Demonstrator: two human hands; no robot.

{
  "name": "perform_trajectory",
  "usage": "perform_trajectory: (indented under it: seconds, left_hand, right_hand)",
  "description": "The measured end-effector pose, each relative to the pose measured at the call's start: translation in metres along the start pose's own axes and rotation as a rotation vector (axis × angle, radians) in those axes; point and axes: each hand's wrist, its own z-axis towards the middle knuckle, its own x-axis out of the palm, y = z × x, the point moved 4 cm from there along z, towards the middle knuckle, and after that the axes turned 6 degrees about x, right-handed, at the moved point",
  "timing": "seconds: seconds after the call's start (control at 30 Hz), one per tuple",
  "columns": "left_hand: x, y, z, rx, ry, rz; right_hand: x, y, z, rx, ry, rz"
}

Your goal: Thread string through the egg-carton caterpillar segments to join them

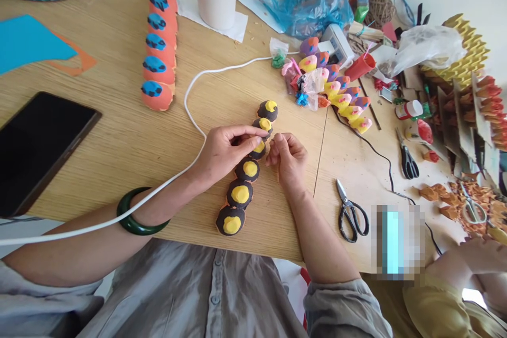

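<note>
A strip of egg-carton cups, painted black with a yellow blob on each cup, lies lengthwise in front of me. My left hand reaches over it from the left, thumb and forefinger at the second and third cups from the far end, gripping the strip there; its other fingers are partly hidden. Just right of these cups is my right hand, closed in a pinch, thumb against forefinger. Whatever it holds, if anything, is too small to make out.
An orange-and-blue cup strip lies beyond on the left, near a dark tablet. A white cable crosses over my left forearm. Black-handled scissors lie at right. Colourful cups and craft scraps crowd the far right, where another person's arm shows.
</note>
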Motion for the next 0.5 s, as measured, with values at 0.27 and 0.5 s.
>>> perform_trajectory:
  seconds: [0.27, 0.5]
  left_hand:
    - [0.0032, 0.0007, -0.0006, 0.051, 0.034, -0.024]
    - [-0.0003, -0.0046, -0.0003, 0.081, -0.039, 0.004]
  right_hand:
    - [0.0066, 0.002, -0.0066, 0.029, 0.034, -0.06]
    - [0.0049, 0.0015, -0.0054, 0.028, 0.056, -0.057]
